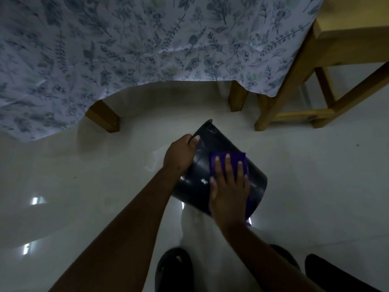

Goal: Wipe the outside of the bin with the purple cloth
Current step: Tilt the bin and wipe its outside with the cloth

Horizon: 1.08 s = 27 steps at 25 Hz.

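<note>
A dark bin [221, 173] lies tipped on its side on the pale glossy floor [84, 186], in the middle of the view, its rim pointing away toward the far left and its base toward the near right. Beyond it stands a table with wooden legs under a leaf-patterned tablecloth [126, 49], and a wooden stool [311, 81] sits at the far right, well apart from the bin.

The left hand [179, 154] is closed over the bin's rim edge on the left side, fingers curled around the lip with the thumb on the outer wall, steadying it. The right hand [228, 186] lies open and flat, fingers spread, pressing the purple cloth [227, 163] against the upturned outer wall; it presses rather than grips.

The bin looks like thin moulded plastic: probably light, stiff enough to keep its shape but likely to flex under hard pressure, and smooth enough to slide or roll on this shiny floor. The rim seems the best place to hold it, since the lip gives the fingers an edge to hook. The cloth looks soft and thin, so a flat palm should carry it along the curve. Only the upper side is reachable now; the bin would need rolling to reach the rest.
</note>
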Motion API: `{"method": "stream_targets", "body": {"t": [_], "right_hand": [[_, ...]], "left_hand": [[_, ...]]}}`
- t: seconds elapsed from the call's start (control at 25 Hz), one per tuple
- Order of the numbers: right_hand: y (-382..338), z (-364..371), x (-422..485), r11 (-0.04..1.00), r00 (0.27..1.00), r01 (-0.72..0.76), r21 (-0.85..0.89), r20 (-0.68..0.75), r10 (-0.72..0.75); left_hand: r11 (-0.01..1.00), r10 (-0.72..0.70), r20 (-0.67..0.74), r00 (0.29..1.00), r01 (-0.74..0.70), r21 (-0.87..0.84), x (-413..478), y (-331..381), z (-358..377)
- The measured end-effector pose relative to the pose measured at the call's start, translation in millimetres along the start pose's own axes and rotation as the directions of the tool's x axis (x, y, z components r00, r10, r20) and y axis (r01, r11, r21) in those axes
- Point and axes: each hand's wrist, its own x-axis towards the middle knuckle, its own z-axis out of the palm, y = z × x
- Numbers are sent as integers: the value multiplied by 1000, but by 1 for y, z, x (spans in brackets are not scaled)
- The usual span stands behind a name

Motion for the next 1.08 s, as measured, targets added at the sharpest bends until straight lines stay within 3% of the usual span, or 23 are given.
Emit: {"method": "stream_targets", "body": {"t": [0.12, 0.28, 0.4, 0.48, 0.6, 0.76, 0.96, 1.08], "right_hand": [[1, 0, 26, 997, 998, 47, 60, 26, -49], [29, -21, 108, 964, 991, -120, 238, 90, 101], [36, -11, 63, 979, 987, -161, 123, 29, 159], [21, -4, 10, 995, 997, -82, 51, -6, 82], [16, -6, 38, 994, 995, 99, 53, 5, -100], [36, -26, 104, 972, 997, -78, 224, 37, 71], [19, -3, -9, 996, 999, 27, 79, 22, -29], [25, -8, 34, 997, 999, 36, 71, 9, -37]], "left_hand": [[999, 46, 9, 999, -45, -29, 3, -4, 3], [999, 33, -31, 999, -32, 14, 14, 2, 2], [995, -41, -12, 999, 41, 88, 32, 19, 10], [994, -57, 6, 998, 56, 99, 34, 21, 18], [991, -83, 30, 996, 79, 106, 34, 21, 17], [988, -106, -16, 994, 107, 111, 40, 30, 3], [975, -114, 47, 992, 103, 198, 32, 34, 17], [1000, -1, 150, 989, -3, 26, 26, 31, 4]]}}
